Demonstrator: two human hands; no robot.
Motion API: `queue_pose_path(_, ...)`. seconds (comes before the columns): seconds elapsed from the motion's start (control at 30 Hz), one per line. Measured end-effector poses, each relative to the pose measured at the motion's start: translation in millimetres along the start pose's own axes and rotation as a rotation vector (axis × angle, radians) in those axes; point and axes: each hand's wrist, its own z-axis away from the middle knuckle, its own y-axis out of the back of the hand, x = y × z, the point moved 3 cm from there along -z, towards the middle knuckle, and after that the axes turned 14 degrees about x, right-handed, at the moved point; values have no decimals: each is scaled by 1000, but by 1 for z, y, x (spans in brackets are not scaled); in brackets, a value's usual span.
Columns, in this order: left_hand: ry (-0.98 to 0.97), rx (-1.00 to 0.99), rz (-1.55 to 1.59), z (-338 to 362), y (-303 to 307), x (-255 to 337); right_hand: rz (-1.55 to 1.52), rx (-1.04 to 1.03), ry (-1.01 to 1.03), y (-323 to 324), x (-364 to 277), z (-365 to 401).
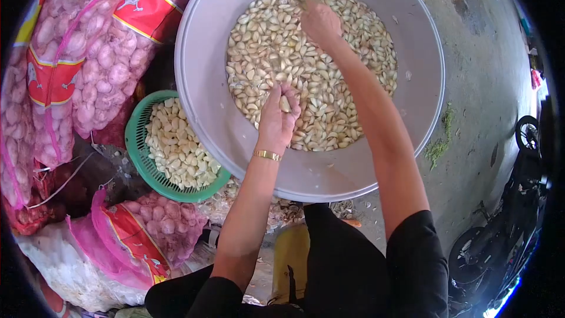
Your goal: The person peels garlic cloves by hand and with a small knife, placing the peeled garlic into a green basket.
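Observation:
A wide grey basin (413, 29) holds a mass of unpeeled garlic cloves (326, 97), which look to be lying in water. My left hand (275, 123) is over the near left part of the cloves, its fingers curled round a pale garlic clove (285, 104). A gold-coloured band circles that wrist. Farther out, my right hand (321, 23) reaches down to the cloves at the basin's far side; its fingertips are hidden, so their grip does not show. Left of the basin, a green basket (135, 132) is filled with peeled, whitish garlic cloves (176, 147).
Pink mesh sacks of garlic bulbs (106, 65) are piled at the left, and another mesh sack (165, 218) lies nearer me. Garlic skins lie under the basket's near side. A yellowish container (289, 253) stands between my legs. A motorbike (500, 218) is at the right.

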Motion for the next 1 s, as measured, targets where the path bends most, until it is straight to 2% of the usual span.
queue_pose_path(0.07,24,30,-21,5,5,1,63,61,-166,-7,10,-9)
queue_pose_path(0.1,10,11,-40,5,6,1,61,62,-166,-12,16,-12)
queue_pose_path(0.17,-3,-11,-54,3,7,2,113,-59,-60,-19,30,-15)
queue_pose_path(0.3,-3,-83,-41,-3,7,2,109,0,48,-11,35,-10)
queue_pose_path(0.37,1,-116,-28,-4,2,3,-15,-99,-92,24,22,3)
queue_pose_path(0.47,-29,-32,30,-4,-6,6,-269,-300,-113,70,-14,56)
queue_pose_path(0.57,-4,-75,19,5,-24,4,-428,-423,-188,82,-33,103)
queue_pose_path(0.67,56,34,6,7,-20,1,-481,-492,-260,92,-39,112)
queue_pose_path(0.73,133,61,4,-13,7,-8,-484,-260,-325,89,-20,99)
queue_pose_path(0.77,131,61,5,-12,8,-6,-400,-165,-228,72,8,91)
queue_pose_path(0.83,95,-2,-60,-10,7,-5,-46,-74,-247,51,37,64)
queue_pose_path(0.9,97,12,-16,-5,0,-7,69,28,-159,39,48,37)
queue_pose_path(0.93,95,26,29,-2,-2,-8,69,25,-161,29,54,27)
queue_pose_path(1.0,88,35,16,2,-4,-8,160,31,-25,17,53,11)
